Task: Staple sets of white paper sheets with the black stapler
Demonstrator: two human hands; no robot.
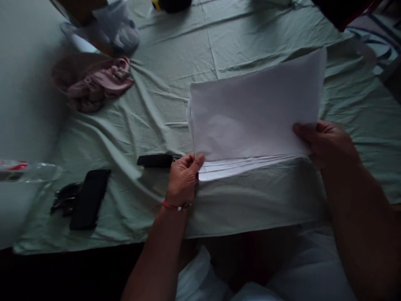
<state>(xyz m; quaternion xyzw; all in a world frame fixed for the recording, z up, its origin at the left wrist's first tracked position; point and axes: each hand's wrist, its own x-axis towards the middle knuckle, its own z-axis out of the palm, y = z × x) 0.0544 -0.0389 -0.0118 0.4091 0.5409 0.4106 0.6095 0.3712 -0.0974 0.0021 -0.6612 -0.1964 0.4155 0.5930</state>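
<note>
A stack of white paper sheets point(253, 108) is held up over the cloth-covered table, its lower edges fanned out unevenly. My left hand point(184, 175) grips the lower left corner, thumb on top and fingers underneath. At the lower right edge, my right hand point(328, 142) pinches the sheets in the same way, its fingers mostly hidden beneath. Just behind my left hand lies a black stapler-like object point(156, 160), partly covered by the hand, so its kind is unclear.
A greenish cloth point(163, 121) with creases covers the table. On the left lie a black phone point(90, 200), a dark bunch that looks like keys point(65, 198), a clear plastic bottle point(37, 172) and a pink crumpled fabric point(100, 83). A plastic bag point(117, 29) stands behind.
</note>
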